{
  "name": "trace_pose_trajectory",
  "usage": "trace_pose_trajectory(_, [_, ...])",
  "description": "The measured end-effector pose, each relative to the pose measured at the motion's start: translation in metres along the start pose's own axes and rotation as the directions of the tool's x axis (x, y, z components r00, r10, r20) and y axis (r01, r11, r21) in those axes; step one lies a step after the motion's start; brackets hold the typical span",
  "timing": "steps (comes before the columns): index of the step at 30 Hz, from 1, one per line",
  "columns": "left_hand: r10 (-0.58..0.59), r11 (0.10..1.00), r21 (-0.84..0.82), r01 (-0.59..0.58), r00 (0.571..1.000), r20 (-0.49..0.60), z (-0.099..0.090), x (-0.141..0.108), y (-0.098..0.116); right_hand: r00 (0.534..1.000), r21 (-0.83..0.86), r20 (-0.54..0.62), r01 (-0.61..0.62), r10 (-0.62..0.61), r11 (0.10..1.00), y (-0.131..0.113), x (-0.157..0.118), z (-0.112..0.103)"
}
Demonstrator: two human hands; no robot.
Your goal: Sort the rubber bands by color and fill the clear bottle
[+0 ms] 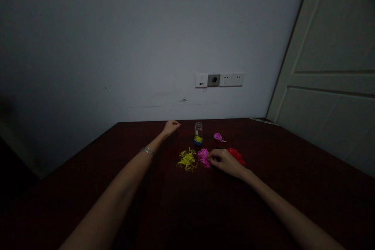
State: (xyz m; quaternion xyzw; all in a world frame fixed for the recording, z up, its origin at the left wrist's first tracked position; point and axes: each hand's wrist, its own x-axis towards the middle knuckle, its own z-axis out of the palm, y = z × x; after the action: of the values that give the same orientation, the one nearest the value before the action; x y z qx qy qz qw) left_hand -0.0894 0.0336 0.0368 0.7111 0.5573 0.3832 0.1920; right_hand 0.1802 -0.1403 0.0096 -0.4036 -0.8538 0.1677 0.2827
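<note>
A small clear glass jar [198, 129] stands upright on the table, with yellow pieces over something blue at its bottom. In front of it lie a loose heap of yellow, loop-like strips [187, 160] and a heap of similar pink strips [203, 157]. My right hand [224, 161] rests at the pink heap's right edge, fingertips drawn together in a pinch; what is between them is too small to tell. My left hand [171, 127] is left of the jar, apart from it, its fingers closed together and their contents unclear. Glossy red pieces [236, 155] lie partly behind my right hand.
A purple, rounded piece with a thin tail [218, 137] lies right of the jar on the dark red table [164, 211]. The wall behind carries a row of sockets [231, 79]. A pale door [331, 86] borders the right side.
</note>
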Motion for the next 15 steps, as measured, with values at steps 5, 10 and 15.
trace_pose_trajectory(5, [-0.202, 0.97, -0.161, 0.18, 0.97, -0.137, 0.014, -0.023, -0.047, 1.0, -0.024, -0.006, 0.005, -0.005, 1.0, -0.001, 0.0, 0.0])
trace_pose_trajectory(10, [-0.209, 0.962, -0.215, 0.17, 0.962, -0.176, 0.019, -0.028, -0.057, 1.0, -0.099, -0.003, 0.028, -0.029, 0.995, -0.006, 0.002, 0.003])
trace_pose_trajectory(15, [-0.188, 0.971, -0.182, 0.158, 0.969, -0.163, 0.02, -0.03, -0.056, 0.995, -0.221, 0.097, 0.054, -0.033, 0.974, -0.015, 0.021, 0.0])
